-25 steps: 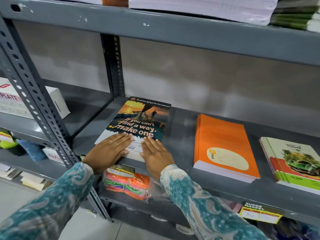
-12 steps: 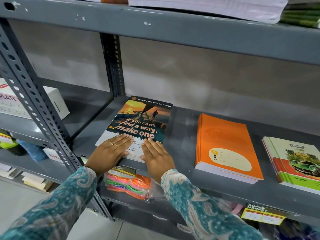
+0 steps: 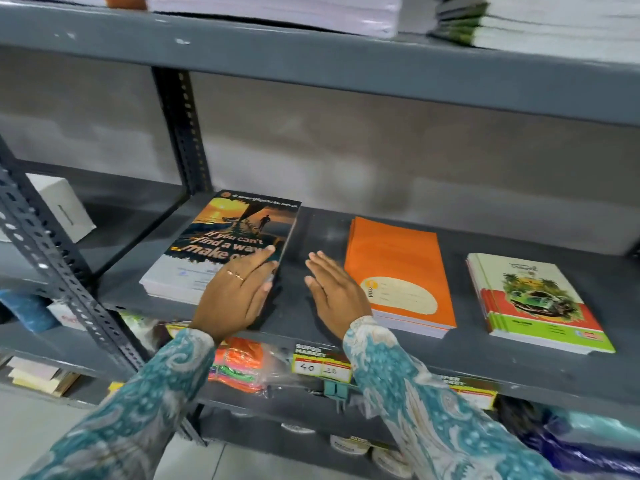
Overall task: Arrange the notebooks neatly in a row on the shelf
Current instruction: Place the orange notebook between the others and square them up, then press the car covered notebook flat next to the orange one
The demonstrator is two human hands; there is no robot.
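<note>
the grey metal shelf carries three flat stacks of notebooks side by side, spaced apart with bare shelf between them — already close to a row, so this looks like the squaring-up stage and not a carrying one.

the left stack, with a sunset cover and the words "if you can't find a way", sits at the left end near the upright post; it lies slightly angled to the shelf's front edge, which is likely why it is being handled. the orange stack lies in the middle and the stack with the green car cover at the right, both untouched.

the left hand lies flat on the near right corner of the sunset stack, fingers together and stretched out, pressing and not gripping — a hold that suits nudging the pile straight. the right hand is open too, fingers loosely together, holding nothing, over the bare shelf between the sunset and orange stacks; whether it touches the shelf i cannot tell.
</note>
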